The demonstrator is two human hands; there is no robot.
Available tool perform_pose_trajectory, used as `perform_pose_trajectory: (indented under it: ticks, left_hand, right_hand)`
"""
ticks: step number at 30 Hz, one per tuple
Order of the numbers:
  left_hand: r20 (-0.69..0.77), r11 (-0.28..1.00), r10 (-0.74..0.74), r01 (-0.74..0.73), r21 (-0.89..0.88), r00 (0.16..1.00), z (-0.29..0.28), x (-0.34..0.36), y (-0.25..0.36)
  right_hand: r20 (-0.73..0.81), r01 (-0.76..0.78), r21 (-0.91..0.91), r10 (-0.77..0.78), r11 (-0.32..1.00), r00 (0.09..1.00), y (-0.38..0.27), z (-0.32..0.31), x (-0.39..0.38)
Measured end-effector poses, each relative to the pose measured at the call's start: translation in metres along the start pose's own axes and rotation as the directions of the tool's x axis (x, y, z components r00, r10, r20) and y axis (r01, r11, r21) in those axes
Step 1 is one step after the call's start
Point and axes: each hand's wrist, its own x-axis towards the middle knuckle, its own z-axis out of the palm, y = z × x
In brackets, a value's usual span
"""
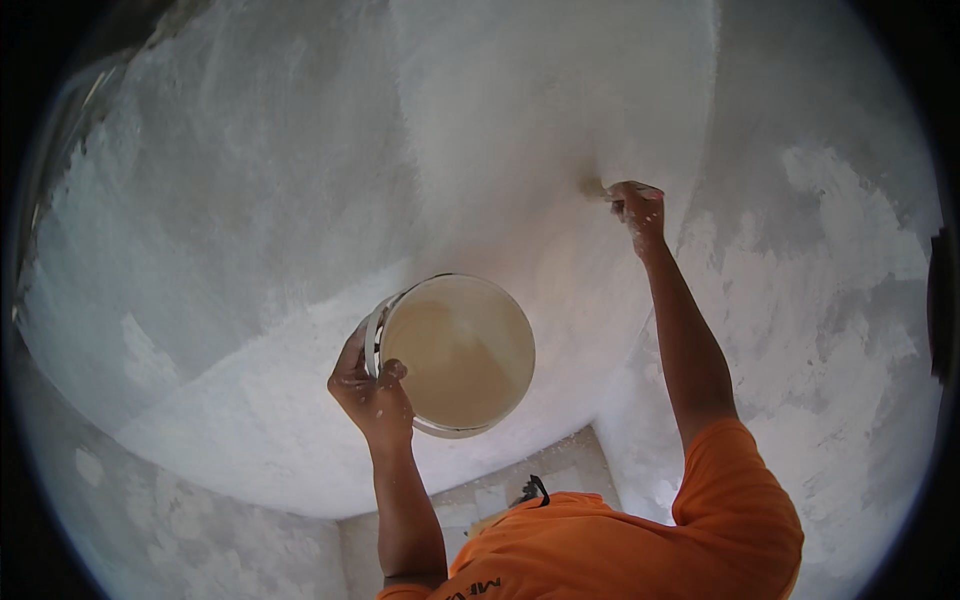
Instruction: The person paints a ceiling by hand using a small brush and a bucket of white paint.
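Observation:
My left hand [372,395] is closed on the rim of a round, pale bucket [478,345], with its thumb over the edge. Cream-coloured liquid shows inside, though its depth is hard to judge. Higher up and to the right, my right hand [640,208] grips a brush, its fingers wrapped round the handle. The brush's bristles [592,188] are blurred and appear to touch the grey-white plastered surface [540,90]. White specks dot both hands. Most of the brush handle is hidden by my fingers.
Patchy white coating [800,300] covers the grey surface to the right. Surfaces meet in a corner [594,424] below the bucket. A dark object [940,305] stands at the far right edge. Rough edging [75,140] runs along the far left.

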Motion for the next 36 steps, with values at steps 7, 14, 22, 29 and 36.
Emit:
perform_pose_trajectory:
  ticks: [7,14,22,29,36]
  left_hand:
    - [0.024,0.998,0.066,-0.066,0.009,0.998,-0.030,-0.001,-0.040]
    - [0.069,0.972,0.134,-0.145,0.183,0.989,-0.047,-0.017,-0.051]
    - [0.100,0.953,0.118,-0.141,0.268,0.988,-0.061,-0.007,-0.038]
    - [0.132,0.952,0.031,-0.070,0.297,0.991,-0.053,-0.002,-0.039]
    - [0.078,0.964,0.022,-0.042,0.261,0.997,-0.055,-0.017,-0.044]
  right_hand:
    - [0.252,-0.038,0.285,-0.036,0.958,0.967,-0.086,0.020,-0.114]
    - [0.734,-0.117,0.092,0.012,0.989,0.679,-0.084,0.088,-0.197]
    - [0.890,0.261,-0.152,0.016,0.953,0.456,-0.041,0.184,-0.235]
    - [0.964,0.308,-0.138,0.056,0.941,0.260,0.000,0.189,-0.228]
    - [0.939,0.239,-0.131,0.043,0.962,0.341,-0.018,0.184,-0.237]
